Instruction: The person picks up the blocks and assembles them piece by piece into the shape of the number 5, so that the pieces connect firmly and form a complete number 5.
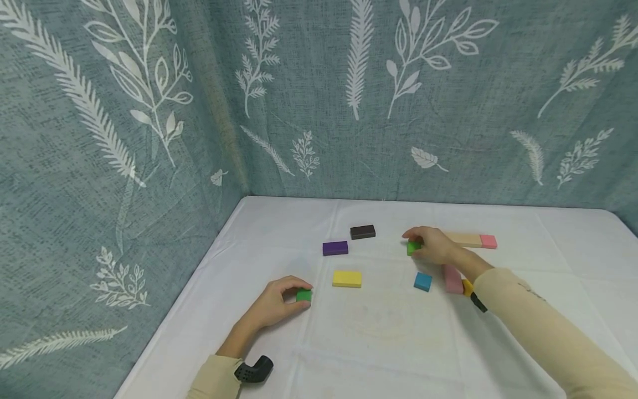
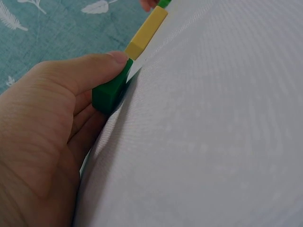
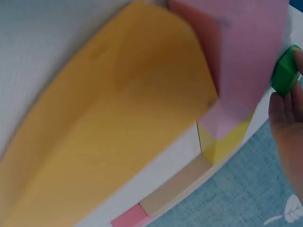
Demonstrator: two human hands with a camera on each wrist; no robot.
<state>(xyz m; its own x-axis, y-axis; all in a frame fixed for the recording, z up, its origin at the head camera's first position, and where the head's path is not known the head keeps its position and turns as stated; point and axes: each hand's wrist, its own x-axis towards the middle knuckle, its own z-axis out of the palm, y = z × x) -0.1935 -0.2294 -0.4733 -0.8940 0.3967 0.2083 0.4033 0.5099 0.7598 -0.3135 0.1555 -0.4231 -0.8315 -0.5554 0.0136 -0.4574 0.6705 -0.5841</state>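
Observation:
On the table's left side, my left hand (image 1: 275, 302) pinches a small green block (image 1: 303, 296) between thumb and fingers. The left wrist view shows the thumb along the top of this green block (image 2: 110, 92), low against the white cloth. Farther back on the right, my right hand (image 1: 435, 245) grips another green block (image 1: 412, 247), partly covered by the fingers. The right wrist view has that green block (image 3: 285, 74) at its right edge, between fingertips. A yellow block (image 1: 346, 279) lies to the right of the left hand. A blue block (image 1: 422, 282) lies nearer than the right hand.
Purple (image 1: 335, 248) and dark brown (image 1: 363, 232) blocks lie toward the back middle. Under the right forearm are a pink block (image 1: 452, 279) and an orange-yellow block (image 1: 467, 287). A tan block (image 1: 466, 240) meets a small pink one (image 1: 488, 241). A patterned curtain (image 1: 319, 149) borders the table.

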